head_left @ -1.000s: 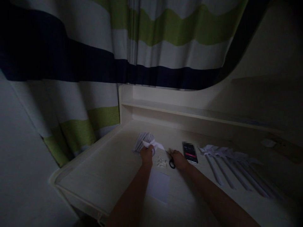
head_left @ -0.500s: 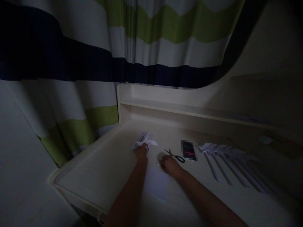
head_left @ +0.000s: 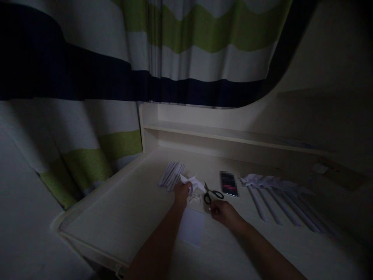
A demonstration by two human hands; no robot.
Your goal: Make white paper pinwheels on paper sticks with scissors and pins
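Observation:
My left hand (head_left: 181,194) pinches a white folded paper pinwheel (head_left: 196,182) and holds it just above the desk. To its right, my right hand (head_left: 225,213) has its fingers closed together; a tiny pale speck shows at the fingertips, too small to name. Between the hands lies a small heap of thin whitish pieces (head_left: 194,199). Black-handled scissors (head_left: 217,193) rest with blades apart just beyond my right hand. A square sheet of white paper (head_left: 191,227) lies flat by my left forearm. Behind my left hand is a bundle of rolled paper sticks (head_left: 171,175).
On the right lies a row of paper pinwheels on sticks (head_left: 271,190). A dark, blurred-out phone-like object (head_left: 229,184) sits between them and the scissors. A raised shelf (head_left: 221,134) runs along the back of the desk (head_left: 122,217), under striped curtains (head_left: 110,77).
My left hand has moved right with the pinwheel, away from the stick bundle. My right hand has left the small heap and shifted right, fingers closed.

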